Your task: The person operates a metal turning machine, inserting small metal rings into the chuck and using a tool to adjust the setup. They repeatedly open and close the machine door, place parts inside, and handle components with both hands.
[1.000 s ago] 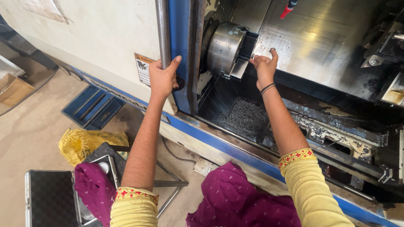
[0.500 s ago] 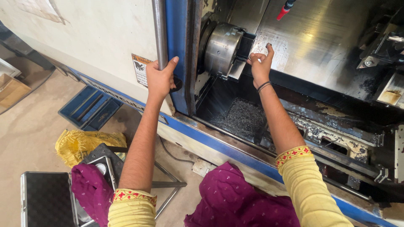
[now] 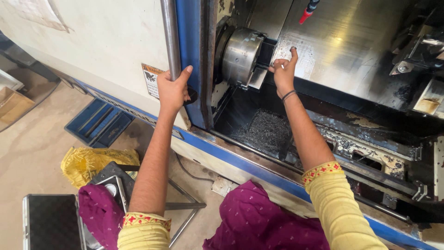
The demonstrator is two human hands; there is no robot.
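Item: lathe chuck (image 3: 241, 55), inside the open enclosure. Your right hand (image 3: 283, 70) is at its face, fingers pinched on a small part. Your left hand (image 3: 172, 89) grips the door handle bar (image 3: 170, 39). Step: part at chuck; steady seating needed.

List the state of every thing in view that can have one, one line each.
Left hand: gripped around the vertical door handle bar.
Right hand: at the face of the chuck, fingers on a small part there.
Machine door: slid open, interior exposed.
Chuck: no blur showing, appears stopped.
Chip tray: holding dark metal chips.
Black case: shut, on the floor.
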